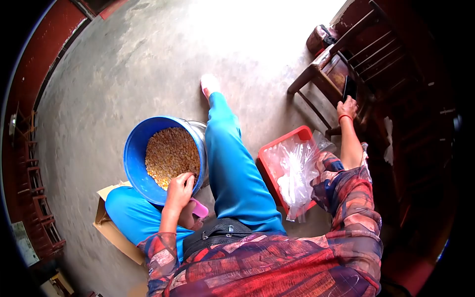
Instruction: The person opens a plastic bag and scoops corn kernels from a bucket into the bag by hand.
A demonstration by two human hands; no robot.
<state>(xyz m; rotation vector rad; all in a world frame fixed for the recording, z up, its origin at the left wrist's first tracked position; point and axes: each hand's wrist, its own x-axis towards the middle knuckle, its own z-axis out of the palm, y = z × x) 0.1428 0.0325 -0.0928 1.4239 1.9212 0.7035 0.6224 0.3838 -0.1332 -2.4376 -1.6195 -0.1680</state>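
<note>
My left hand (181,189) hangs over the near rim of a blue bucket (132,157). Its fingers are bent together, and anything between them is too small to make out. Yellow-orange dried corn kernels (172,153) fill part of the bucket. Just below that hand, a pink plastic scoop or handle (199,208) shows against my lap. Out to the right, my right hand (348,107) grips the lower end of a black phone (350,88) over the seat of a wooden chair (324,89). A red band circles that wrist.
A red plastic basin (264,161) holding clear plastic bags (297,173) sits right of my outstretched leg. An open cardboard box (116,235) lies under my bent leg. A dark red container (319,40) stands behind the chair. Wooden furniture (35,180) lines the left wall.
</note>
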